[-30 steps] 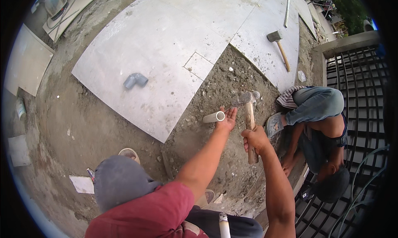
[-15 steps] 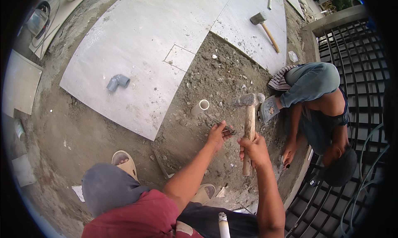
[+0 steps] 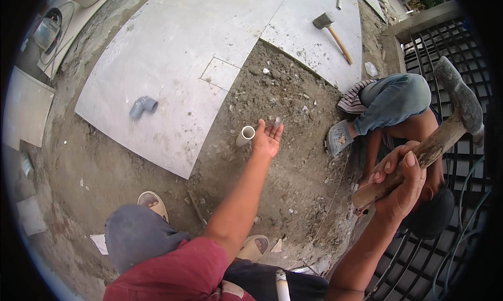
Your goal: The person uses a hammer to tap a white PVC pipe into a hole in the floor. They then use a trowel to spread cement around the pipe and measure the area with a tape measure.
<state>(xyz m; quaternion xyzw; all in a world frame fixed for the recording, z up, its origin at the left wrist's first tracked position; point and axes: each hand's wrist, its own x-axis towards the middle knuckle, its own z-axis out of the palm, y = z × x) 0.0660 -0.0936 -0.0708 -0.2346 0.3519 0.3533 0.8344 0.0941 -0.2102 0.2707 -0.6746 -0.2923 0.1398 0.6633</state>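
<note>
My right hand (image 3: pixel 401 183) is wrapped round the wooden handle of a hammer (image 3: pixel 432 146). The hammer is raised at the right, its worn grey metal head tilted up and away. Low over the rubble, my left hand (image 3: pixel 268 139) has its palm turned up and its fingers stretched out. A small greyish lump shows at its fingertips; whether the hand touches it I cannot tell. Just left of this hand, a short white pipe (image 3: pixel 245 136) sticks up out of the rough grey ground (image 3: pixel 283 185), its round mouth uncovered.
A co-worker in jeans (image 3: pixel 401 96) crouches at the right, partly behind my hammer, beside a dark metal grating (image 3: pixel 437 44). Large pale slabs (image 3: pixel 157 49) lie to the left and far side, bearing a grey pipe elbow (image 3: pixel 143 106) and a mallet (image 3: pixel 332 37). A cigarette (image 3: pixel 282 285) shows at the bottom.
My right hand has lifted the hammer up and to the right. My left hand has moved up beside the pipe and opened; the thin dark tool it held no longer shows.
</note>
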